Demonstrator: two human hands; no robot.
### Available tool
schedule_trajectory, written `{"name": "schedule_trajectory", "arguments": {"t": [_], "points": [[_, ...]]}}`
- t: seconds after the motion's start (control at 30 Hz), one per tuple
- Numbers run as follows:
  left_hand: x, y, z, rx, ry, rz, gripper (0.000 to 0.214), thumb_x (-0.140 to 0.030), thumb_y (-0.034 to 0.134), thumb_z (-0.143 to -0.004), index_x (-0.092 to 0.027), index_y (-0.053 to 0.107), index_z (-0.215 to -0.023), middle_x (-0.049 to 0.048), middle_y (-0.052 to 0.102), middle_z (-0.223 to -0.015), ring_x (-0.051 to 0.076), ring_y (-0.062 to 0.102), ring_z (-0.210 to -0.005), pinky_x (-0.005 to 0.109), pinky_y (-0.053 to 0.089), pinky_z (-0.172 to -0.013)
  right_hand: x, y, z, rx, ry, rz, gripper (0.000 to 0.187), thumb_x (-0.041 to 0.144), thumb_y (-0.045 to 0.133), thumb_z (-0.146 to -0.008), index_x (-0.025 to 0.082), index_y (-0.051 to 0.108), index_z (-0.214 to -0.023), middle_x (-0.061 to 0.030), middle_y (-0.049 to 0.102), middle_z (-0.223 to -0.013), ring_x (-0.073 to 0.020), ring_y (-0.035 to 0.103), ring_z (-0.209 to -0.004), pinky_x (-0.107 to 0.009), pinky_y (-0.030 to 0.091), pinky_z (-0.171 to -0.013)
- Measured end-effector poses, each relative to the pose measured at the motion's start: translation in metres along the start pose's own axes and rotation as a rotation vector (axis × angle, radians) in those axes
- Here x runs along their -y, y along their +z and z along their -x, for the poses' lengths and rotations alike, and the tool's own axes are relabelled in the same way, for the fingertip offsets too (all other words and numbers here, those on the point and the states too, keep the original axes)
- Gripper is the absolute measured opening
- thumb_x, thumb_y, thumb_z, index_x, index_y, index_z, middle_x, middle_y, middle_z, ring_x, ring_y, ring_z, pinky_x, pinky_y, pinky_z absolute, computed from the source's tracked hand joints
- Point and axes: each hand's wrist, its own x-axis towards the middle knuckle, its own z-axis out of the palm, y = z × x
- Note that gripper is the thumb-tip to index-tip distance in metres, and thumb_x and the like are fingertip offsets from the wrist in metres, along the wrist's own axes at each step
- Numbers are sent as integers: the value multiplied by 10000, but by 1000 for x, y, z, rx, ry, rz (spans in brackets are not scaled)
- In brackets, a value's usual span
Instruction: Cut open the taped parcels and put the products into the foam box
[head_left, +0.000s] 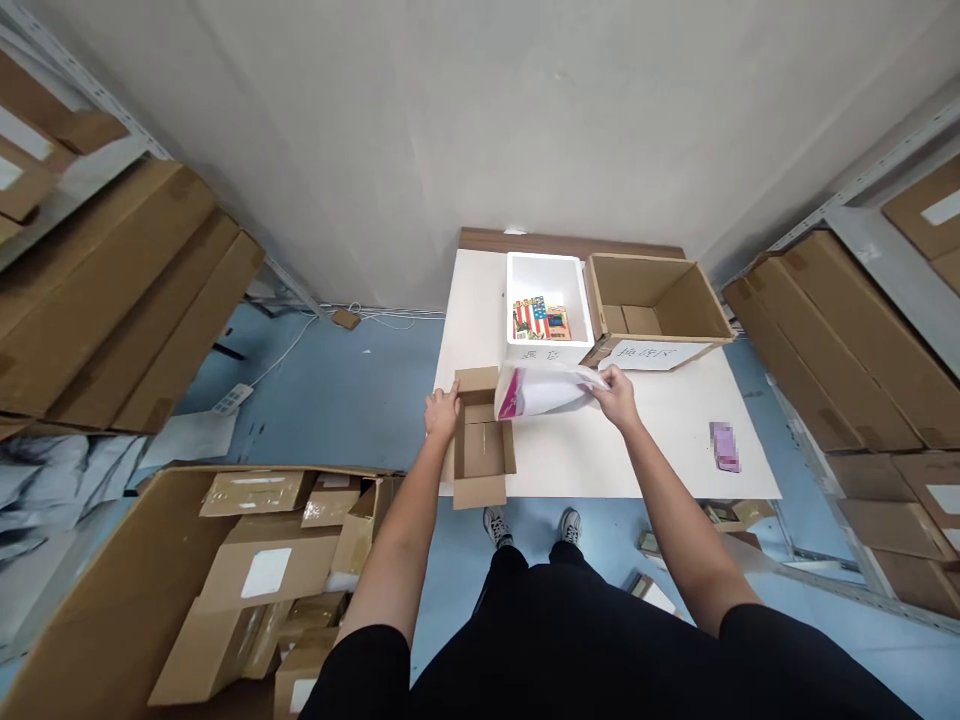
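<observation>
One small carton (480,450), one large carton (675,300), one foam box (544,264), one bag (546,395), one packet (724,446)

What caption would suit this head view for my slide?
Left hand rests on a small open cardboard box at the white table's edge while the right hand holds a white-and-pink bag beside it.

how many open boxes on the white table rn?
3. A small brown cardboard box at the near-left edge of the white table, touched by the left hand; a white foam box at the back; a larger brown cardboard box right of it. None looks hidden.
</observation>
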Motion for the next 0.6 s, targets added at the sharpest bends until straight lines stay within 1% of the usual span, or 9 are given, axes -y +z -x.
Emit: {"name": "schedule_trajectory", "arguments": {"t": [0.07,0.17,0.2,0.27,0.33,0.4,0.47,0.53,0.6], "points": [[-2,-4,-2,-33,-30,-1,610,-361,398,-1061,-341,352,-1669,195,475,-1526,399,472,-1325,537,491,-1038,-40,-11,26,-167,196,-106,566,521,888,-650,260,395,-750,88,497,-656,-117,473,-611,-229,413,-598],[-8,-11,-3,-93,-33,-26,606,-346,414,-1049,-297,393,-1653,171,373,-1662,398,398,-1447,578,416,-1146,-103,0,73,-335,465,-186,582,609,836,-660,273,373,-762,94,487,-644,-127,507,-599,-248,459,-600],[-12,-13,-2,-110,-34,-42,609,-347,437,-1042,-274,407,-1646,165,337,-1693,402,347,-1495,604,363,-1189,-121,9,88,-366,575,-139,541,614,798,-698,277,381,-770,84,503,-647,-142,529,-606,-261,471,-594],[-22,-18,0,-153,-52,-76,638,-355,490,-1022,-238,405,-1643,158,280,-1731,414,224,-1573,651,250,-1244,-150,26,110,-358,802,87,424,573,726,-788,278,422,-787,54,534,-662,-180,579,-639,-283,491,-592],[-32,-23,5,-204,-93,-96,693,-360,549,-995,-233,375,-1653,148,233,-1753,430,115,-1609,681,191,-1256,-170,35,122,-337,946,260,313,506,682,-839,270,479,-807,15,564,-689,-219,623,-690,-312,511,-618],[-43,-27,13,-265,-148,-89,764,-365,605,-962,-232,340,-1666,152,180,-1767,462,49,-1614,707,193,-1245,-184,35,127,-315,1005,316,233,433,686,-840,251,541,-825,-27,599,-737,-252,657,-760,-338,527,-678],[-57,-26,22,-325,-167,-47,833,-365,643,-936,-209,299,-1679,173,143,-1771,492,28,-1606,720,220,-1230,-195,26,127,-283,976,347,158,364,680,-835,229,602,-860,-67,639,-842,-263,673,-852,-352,531,-771],[-81,-12,32,-340,-85,27,831,-342,640,-940,-191,292,-1680,186,187,-1756,492,81,-1597,703,256,-1225,-202,14,126,-199,860,429,106,316,626,-856,218,650,-888,-91,654,-962,-256,664,-930,-353,519,-860],[-119,17,42,-241,109,129,699,-287,599,-968,-208,403,-1634,171,364,-1686,447,230,-1564,650,307,-1223,-204,4,125,-99,713,522,142,296,559,-886,214,676,-880,-103,645,-1025,-255,642,-974,-358,506,-920]]}}
